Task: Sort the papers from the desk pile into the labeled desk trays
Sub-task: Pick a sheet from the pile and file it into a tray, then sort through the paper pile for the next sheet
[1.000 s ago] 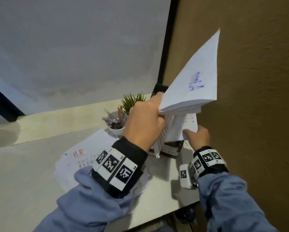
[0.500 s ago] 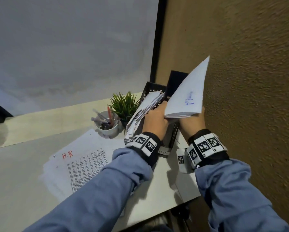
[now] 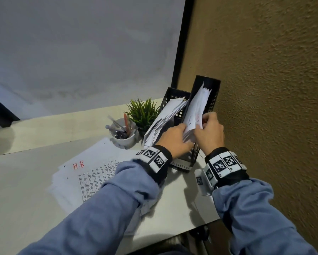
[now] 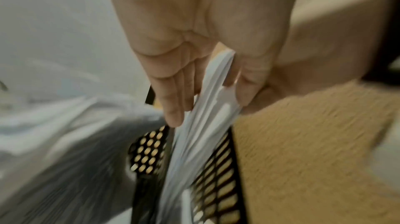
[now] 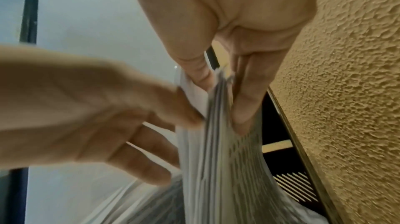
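Observation:
Two black mesh trays stand at the desk's far right. In the right tray [image 3: 212, 100], against the brown wall, stands a thick bundle of papers [image 3: 195, 111]. My left hand [image 3: 174, 138] and right hand [image 3: 208, 129] both hold its near end. The left wrist view shows my left hand [image 4: 207, 108] pinching the bundle [image 4: 201, 142] between fingers [image 4: 173, 116] and thumb over the tray mesh [image 4: 147, 152]. In the right wrist view my right hand [image 5: 220, 97] pinches the stack [image 5: 216, 159]. A white label reading ADMIN [image 3: 181, 166] sits at this tray's front foot. The desk pile [image 3: 84, 173] is marked H.R in red.
The left tray [image 3: 174, 94] holds leaning papers [image 3: 163, 118]. Beside it stand a small green plant [image 3: 143, 111] and a white cup of pens [image 3: 123, 133]. The textured brown wall [image 3: 265, 107] runs close along the right; the desk edge [image 3: 191, 229] lies near me.
The bundle was raised and fanned above the trays; it has come down into the right tray. Both hands dropped with it, and the right hand now holds its near end.

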Action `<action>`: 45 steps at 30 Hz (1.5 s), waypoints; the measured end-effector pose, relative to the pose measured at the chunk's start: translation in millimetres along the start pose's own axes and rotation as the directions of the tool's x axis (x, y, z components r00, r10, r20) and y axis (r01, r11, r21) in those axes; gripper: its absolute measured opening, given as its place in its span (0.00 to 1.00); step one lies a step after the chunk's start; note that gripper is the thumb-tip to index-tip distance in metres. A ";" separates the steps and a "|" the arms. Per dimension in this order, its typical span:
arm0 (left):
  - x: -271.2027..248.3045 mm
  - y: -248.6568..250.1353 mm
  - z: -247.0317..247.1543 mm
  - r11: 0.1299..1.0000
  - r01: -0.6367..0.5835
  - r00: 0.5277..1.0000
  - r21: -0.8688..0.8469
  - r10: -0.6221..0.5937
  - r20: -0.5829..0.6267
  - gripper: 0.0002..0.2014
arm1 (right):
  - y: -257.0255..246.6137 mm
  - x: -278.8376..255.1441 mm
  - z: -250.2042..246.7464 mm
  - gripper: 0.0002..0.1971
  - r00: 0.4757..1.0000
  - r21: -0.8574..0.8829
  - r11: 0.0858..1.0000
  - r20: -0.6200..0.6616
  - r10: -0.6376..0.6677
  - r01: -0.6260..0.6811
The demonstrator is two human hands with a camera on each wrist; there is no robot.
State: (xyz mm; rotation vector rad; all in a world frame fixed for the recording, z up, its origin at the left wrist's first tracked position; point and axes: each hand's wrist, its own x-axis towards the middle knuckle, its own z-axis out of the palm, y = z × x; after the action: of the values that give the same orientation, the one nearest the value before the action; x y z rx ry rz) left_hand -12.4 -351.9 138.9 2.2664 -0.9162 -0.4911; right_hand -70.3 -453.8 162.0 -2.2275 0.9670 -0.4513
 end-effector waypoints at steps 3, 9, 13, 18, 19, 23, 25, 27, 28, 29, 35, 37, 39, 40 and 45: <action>-42.4 -0.7 -21.4 0.981 -0.118 0.979 -0.154 0.089 -0.185 0.22 | -14.8 -13.0 -1.2 0.13 0.970 0.044 0.985 -0.186 -0.156 0.167; -110.9 -93.4 -41.6 0.865 0.121 0.778 -0.486 -0.387 -0.494 0.08 | -38.1 -60.7 47.7 0.06 0.863 -0.003 0.865 -0.070 -0.501 0.502; -149.3 -194.7 -21.1 0.672 0.576 0.573 -0.466 -0.738 -0.357 0.16 | -25.2 -97.4 114.4 0.05 0.836 0.033 0.894 0.339 -0.431 0.448; -189.0 -259.5 -1.3 0.454 0.815 0.397 -0.360 -0.890 -0.223 0.26 | 14.3 -124.0 189.8 0.10 0.732 -0.203 0.964 0.681 0.013 0.172; -192.5 -263.3 0.1 0.428 0.824 0.374 -0.371 -0.903 -0.211 0.27 | 21.0 -126.6 199.5 0.07 0.722 -0.232 0.960 0.690 0.050 0.155; -198.8 -273.0 5.4 0.379 0.792 0.323 -0.479 -0.925 -0.198 0.29 | 27.6 -136.5 215.7 0.08 0.738 -0.268 0.957 0.668 0.101 0.112; -202.3 -276.1 8.1 0.378 0.770 0.330 -0.515 -0.925 -0.186 0.28 | 24.7 -137.9 219.5 0.07 0.738 -0.250 0.964 0.667 0.100 0.096; -206.9 -276.9 8.7 0.417 0.749 0.360 -0.515 -0.909 -0.211 0.23 | 21.8 -139.0 222.5 0.16 0.736 -0.244 0.968 0.666 0.121 0.061; -209.8 -277.1 8.0 0.450 0.740 0.384 -0.499 -0.893 -0.236 0.20 | 20.8 -139.7 223.7 0.16 0.739 -0.241 0.970 0.660 0.139 0.033; -213.1 -276.6 6.2 0.490 0.727 0.413 -0.480 -0.872 -0.264 0.17 | 20.8 -140.2 224.8 0.14 0.750 -0.228 0.973 0.648 0.135 0.022; -238.2 -272.4 2.2 0.680 0.625 0.558 -0.384 -0.733 -0.390 0.12 | 21.2 -141.6 224.3 0.11 0.727 -0.226 0.973 0.662 0.184 -0.041; -246.4 -269.0 5.0 0.738 0.518 0.559 -0.431 -0.674 -0.482 0.11 | 20.0 -139.7 221.8 0.18 0.721 -0.203 0.973 0.657 0.220 -0.111; -250.5 -265.4 9.6 0.803 0.398 0.582 -0.443 -0.595 -0.554 0.12 | 17.9 -138.7 218.0 0.23 0.723 -0.145 0.977 0.656 0.215 -0.158; -250.5 -264.3 12.8 0.804 0.359 0.584 -0.474 -0.590 -0.557 0.15 | 16.1 -139.0 215.1 0.26 0.726 -0.108 0.979 0.658 0.200 -0.172; -243.4 -262.2 14.5 0.600 0.327 0.555 -0.730 -0.747 -0.366 0.26 | 3.7 -137.0 199.1 0.26 0.706 0.253 0.827 0.673 0.223 -0.502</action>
State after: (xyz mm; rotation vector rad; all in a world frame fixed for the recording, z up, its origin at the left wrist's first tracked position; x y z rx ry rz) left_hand -61.4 -37.5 -25.3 1.8447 0.3693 -0.1631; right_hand -56.6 -267.5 8.5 -1.5462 0.8217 0.2521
